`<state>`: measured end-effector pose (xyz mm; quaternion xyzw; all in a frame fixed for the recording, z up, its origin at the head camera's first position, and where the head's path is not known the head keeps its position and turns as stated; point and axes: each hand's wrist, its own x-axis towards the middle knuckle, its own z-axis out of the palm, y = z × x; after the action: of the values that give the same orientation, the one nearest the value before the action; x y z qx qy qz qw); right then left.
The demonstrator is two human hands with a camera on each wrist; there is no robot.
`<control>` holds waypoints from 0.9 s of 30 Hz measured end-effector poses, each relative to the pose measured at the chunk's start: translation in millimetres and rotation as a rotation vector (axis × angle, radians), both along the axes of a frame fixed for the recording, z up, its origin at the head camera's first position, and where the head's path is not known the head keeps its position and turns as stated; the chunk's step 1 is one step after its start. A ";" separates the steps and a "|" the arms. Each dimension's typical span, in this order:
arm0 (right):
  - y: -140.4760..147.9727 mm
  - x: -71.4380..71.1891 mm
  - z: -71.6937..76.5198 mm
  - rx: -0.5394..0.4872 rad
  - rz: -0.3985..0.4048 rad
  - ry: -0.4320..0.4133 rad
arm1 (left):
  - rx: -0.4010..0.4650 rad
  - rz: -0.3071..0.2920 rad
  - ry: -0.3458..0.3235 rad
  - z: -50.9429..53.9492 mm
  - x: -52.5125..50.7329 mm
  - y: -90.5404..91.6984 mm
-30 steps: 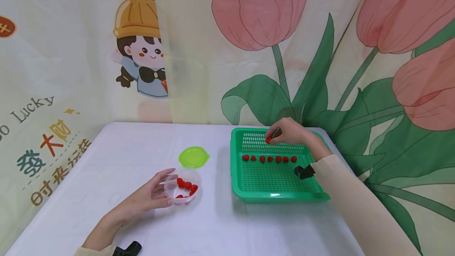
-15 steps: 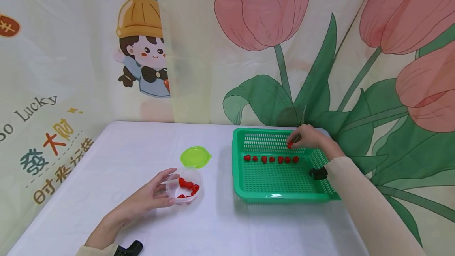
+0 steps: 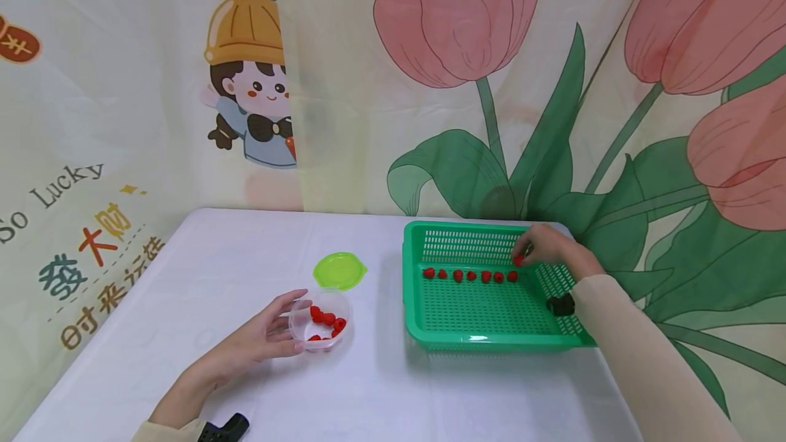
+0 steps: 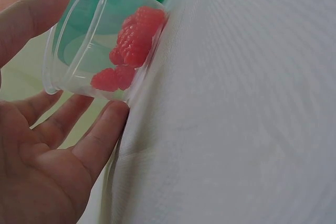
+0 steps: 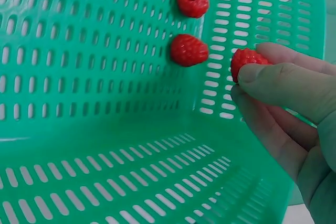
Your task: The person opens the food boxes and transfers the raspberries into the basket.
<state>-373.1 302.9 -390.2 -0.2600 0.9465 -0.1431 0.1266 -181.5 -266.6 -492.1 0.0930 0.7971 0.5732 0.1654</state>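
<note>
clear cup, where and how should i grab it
Likely grip the cup by its wall just below the rim, from the left, where the left hand is: the cup stands upright and widens upward, which should resist slipping.

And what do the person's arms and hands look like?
The left hand and right hand are bare, without gloves. On the right is a long, plain cream sleeve; on the left, only a bit of cream cuff shows. A small black device sits near each wrist.

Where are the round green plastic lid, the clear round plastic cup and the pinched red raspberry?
Green lid point(image 3: 340, 271): head view, middle of its surface.
Clear cup point(image 4: 101, 36): left wrist view, side wall.
Pinched raspberry point(image 5: 245, 57): right wrist view, uncovered upper side.
</note>
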 end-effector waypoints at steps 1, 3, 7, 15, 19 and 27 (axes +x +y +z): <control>1.1 -1.1 -1.7 0.005 0.001 -0.003 | 0.000 -0.001 0.001 0.2 0.2 -0.1; 3.5 -3.4 -6.0 0.017 -0.015 -0.014 | 0.005 -0.004 0.003 0.6 0.6 0.0; 6.5 -5.3 -12.0 0.037 -0.037 -0.029 | 0.017 -0.006 -0.002 1.2 1.4 0.9; 6.4 -2.6 -17.0 0.062 -0.067 -0.042 | 0.008 -0.001 0.004 0.3 0.7 -0.1; 4.6 -2.8 -20.1 0.087 -0.066 -0.031 | 0.009 -0.002 0.006 -0.3 0.6 -0.3; 2.3 -6.0 -29.9 0.140 -0.094 -0.031 | 0.015 -0.001 0.005 -0.8 0.7 0.2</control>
<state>-379.1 305.2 -420.1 -0.2037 0.9632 -0.0866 0.1523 -180.8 -266.4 -492.9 0.0958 0.7933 0.5787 0.1630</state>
